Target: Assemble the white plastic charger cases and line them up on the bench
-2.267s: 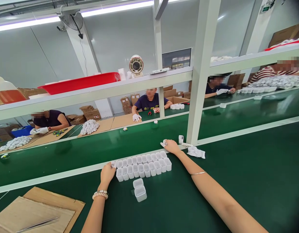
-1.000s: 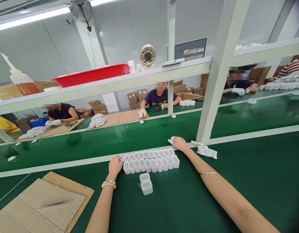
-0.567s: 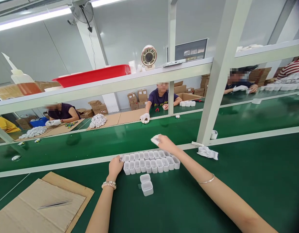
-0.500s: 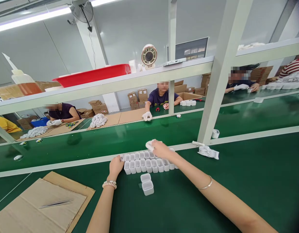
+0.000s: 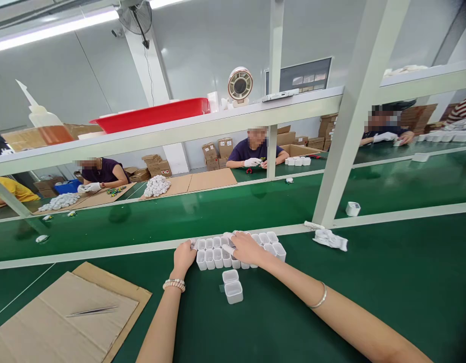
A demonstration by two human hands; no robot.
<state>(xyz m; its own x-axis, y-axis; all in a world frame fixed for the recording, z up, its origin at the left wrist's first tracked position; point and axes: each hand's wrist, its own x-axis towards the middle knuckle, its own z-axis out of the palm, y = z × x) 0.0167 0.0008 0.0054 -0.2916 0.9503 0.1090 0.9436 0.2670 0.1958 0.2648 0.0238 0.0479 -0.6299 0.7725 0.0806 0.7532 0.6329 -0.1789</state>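
Observation:
Two close rows of small white plastic boxes (image 5: 209, 259) stand against the rail at the far edge of my green worktop. My left hand (image 5: 184, 258) is curled around the left end of the rows, its white-covered fingertips against the end box. Over the middle of the rows reaches my right hand (image 5: 245, 248); its white-covered thumb and forefinger are spread apart at the boxes, and its other fingers are partly hidden. Closer to me, apart from the rows, a single white box with its lid open (image 5: 233, 291) stands alone.
Cardboard sheets (image 5: 59, 327) with tweezers (image 5: 92, 311) lie at the left. A white glove (image 5: 330, 239) rests by the slanted post (image 5: 359, 116). Beyond the rail runs a green conveyor (image 5: 150, 224), bearing a white box (image 5: 353, 208). Several co-workers sit opposite; a shelf (image 5: 172, 130) crosses above.
My right hand has come down and slightly left onto the rows, its fingertips now apart. My left hand stays at the row's end. The co-worker opposite has drawn a gloved hand back from the conveyor.

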